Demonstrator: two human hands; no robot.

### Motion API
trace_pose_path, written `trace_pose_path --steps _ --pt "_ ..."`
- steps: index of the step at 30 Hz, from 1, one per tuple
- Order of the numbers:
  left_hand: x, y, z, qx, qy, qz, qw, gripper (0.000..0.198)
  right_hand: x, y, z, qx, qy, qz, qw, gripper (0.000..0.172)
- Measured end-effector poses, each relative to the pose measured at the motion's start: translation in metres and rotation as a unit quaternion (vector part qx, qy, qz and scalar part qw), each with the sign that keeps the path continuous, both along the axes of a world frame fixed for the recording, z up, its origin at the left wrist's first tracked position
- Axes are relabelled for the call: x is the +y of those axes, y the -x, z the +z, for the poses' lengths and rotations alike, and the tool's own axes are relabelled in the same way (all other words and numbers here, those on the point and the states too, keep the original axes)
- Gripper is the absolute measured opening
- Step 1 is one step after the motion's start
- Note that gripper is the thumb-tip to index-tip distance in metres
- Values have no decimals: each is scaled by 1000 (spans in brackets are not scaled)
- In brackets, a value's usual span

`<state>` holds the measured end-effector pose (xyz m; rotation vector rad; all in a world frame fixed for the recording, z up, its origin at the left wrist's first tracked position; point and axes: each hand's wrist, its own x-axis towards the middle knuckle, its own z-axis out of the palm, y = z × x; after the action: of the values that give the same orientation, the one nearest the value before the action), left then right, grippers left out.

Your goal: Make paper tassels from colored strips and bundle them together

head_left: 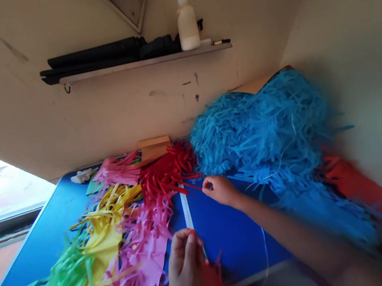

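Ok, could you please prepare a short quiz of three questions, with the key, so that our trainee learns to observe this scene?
1. True or false: the whitish plastic bottle with a pointed nozzle stands on the narrow wall shelf.
2. What colour is the thin flat strip at the bare right hand? A yellow; B red; C green.
3. Complete: in the picture, the fluffy blue fringed pile lies to the ____ of the bright red fringed bundle.

Key: 1 true; 2 B; 3 right.

place: small craft workroom, home or workshop unclear | signs: blue desk (229, 235) against a marked wall (104, 114), heaps of colourful fringed strips (262, 130), narrow shelf (147, 63) above carrying a nozzle bottle (188, 27)
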<state>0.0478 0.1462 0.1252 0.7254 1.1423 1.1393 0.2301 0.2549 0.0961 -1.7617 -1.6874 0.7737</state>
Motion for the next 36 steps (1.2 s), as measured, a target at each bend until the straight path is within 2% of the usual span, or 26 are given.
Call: trace_pose_path --steps 3,6,9,12,14,19,22,27,30,36 --pt "4 -5 -5 48 -9 -22 999 48 -48 -3 14 83 12 40 996 2" --pt "5 -11 -7 113 -32 -54 992 46 -92 0 19 230 6 47 972 9" --pt "4 -16 -7 211 -104 -94 967 38 -117 2 19 302 -19 25 953 6" --pt "3 -19 -7 288 -169 -127 934 30 -124 1 17 351 -56 -4 935 3" --pt "2 -21 -6 311 -198 -140 919 27 -126 -1 14 413 -68 -21 908 7" --pt "-4 -27 -3 334 -240 -131 902 21 -133 0 2 556 -7 -77 828 19" --pt "-5 -29 -1 354 -269 -129 886 18 -136 2 -1 595 15 -96 798 21" --pt "-6 -31 2 378 -316 -125 861 14 -138 6 5 648 32 -120 751 24" --pt "-7 -31 4 394 -336 -122 847 13 -139 8 8 660 43 -135 738 27" --pt "-8 -31 8 405 -349 -120 837 13 -140 9 6 643 37 -146 751 25"
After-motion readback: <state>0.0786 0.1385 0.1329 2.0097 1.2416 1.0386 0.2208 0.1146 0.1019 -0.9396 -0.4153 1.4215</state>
